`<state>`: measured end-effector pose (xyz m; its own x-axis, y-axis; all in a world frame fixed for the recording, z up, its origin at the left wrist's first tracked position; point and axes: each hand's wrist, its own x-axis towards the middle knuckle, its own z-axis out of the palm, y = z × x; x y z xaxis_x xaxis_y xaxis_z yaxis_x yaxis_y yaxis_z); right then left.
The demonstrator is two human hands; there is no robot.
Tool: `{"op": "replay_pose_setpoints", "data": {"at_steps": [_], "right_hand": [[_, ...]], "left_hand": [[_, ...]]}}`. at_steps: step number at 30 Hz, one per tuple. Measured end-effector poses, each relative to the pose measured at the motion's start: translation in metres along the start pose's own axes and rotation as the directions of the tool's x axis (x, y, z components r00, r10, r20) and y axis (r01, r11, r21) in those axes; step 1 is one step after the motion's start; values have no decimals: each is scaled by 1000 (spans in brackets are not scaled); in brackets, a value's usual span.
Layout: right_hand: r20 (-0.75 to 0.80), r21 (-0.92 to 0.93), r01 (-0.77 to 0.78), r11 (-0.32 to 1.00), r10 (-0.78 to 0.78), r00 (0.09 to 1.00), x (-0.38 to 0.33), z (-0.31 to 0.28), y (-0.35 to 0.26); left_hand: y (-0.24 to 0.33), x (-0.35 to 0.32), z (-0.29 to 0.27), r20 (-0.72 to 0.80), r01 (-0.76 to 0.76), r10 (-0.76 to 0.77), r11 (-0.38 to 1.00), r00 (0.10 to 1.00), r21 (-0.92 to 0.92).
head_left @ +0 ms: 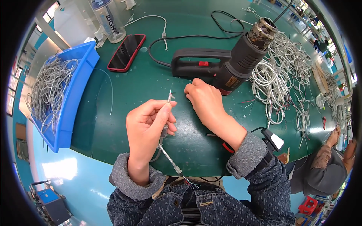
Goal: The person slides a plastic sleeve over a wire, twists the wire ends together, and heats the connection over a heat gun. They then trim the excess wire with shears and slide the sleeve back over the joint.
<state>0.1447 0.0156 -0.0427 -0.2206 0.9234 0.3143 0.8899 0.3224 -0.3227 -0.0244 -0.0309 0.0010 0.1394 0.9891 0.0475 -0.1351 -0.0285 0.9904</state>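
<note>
My left hand (147,122) pinches a grey cable (169,98) between thumb and fingers. Its stripped end, with silvery shielding and fine wires, points up. Below the hand, a braided length (171,160) hangs toward my lap and ends in thin coloured wires. My right hand (206,101) rests low over the table with its fingers curled in; whatever they may hold is hidden. Just beyond it stands a black heat gun (241,56), its scorched nozzle upward and its handle with a red switch to the left. Red-handled pliers (227,147) lie partly under my right wrist.
A blue bin (85,66) full of cables stands at left. Near it are a red-cased phone (127,52) and a clear bottle (112,26). Heaps of grey cables (269,83) cover the right side. A black-and-white device (273,139) sits by my right sleeve. Another person (320,169) sits at far right.
</note>
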Motion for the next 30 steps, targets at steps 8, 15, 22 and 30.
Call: {"op": "replay_pose_setpoints", "data": {"at_steps": [8,15,22,30], "right_hand": [[8,62,33,998,-34,999,3,-14,-1],[234,878,-321,355,267,935,-33,-70,-26],[139,987,-157,31,323,936,-45,-68,-24],[187,981,-194,-17,367,911,-46,-69,-21]], "left_hand": [[0,3,5,-14,-27,28,999,1000,24],[2,-1,8,81,78,-76,997,994,-14],[-1,-7,25,144,54,-55,998,988,11],[0,-7,30,152,27,-32,999,988,39]]}}
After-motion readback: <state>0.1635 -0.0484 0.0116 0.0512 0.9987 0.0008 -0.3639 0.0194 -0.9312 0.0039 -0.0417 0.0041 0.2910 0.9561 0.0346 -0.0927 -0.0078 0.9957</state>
